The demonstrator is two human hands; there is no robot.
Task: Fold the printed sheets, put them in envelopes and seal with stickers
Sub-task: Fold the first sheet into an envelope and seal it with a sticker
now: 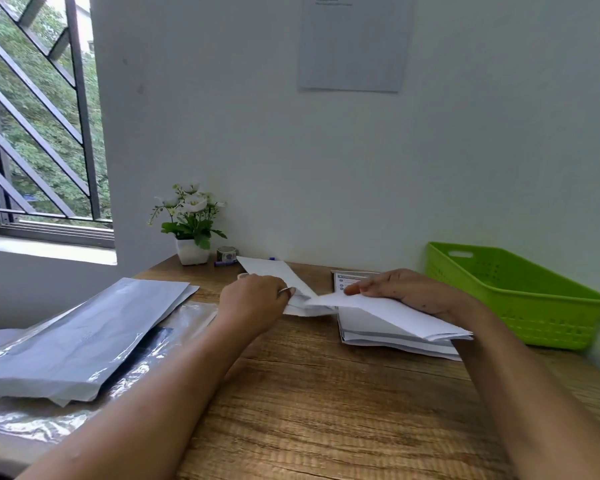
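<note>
A barred window (32,133) fills the far left, with greenery beyond it. Below, a plastic-wrapped pack (77,337) lies on the wooden table (326,410). A potted plant (191,230) and a sticker roll (226,253) stand against the white wall. The left hand (253,303) curls round a white envelope (274,270) at mid-table. The right hand (406,289) pinches a folded sheet (406,320), whose corner meets the envelope, above a stack of printed sheets (364,327). A paper (354,43) hangs on the wall above. A green basket (513,296) stands at the right.
</note>
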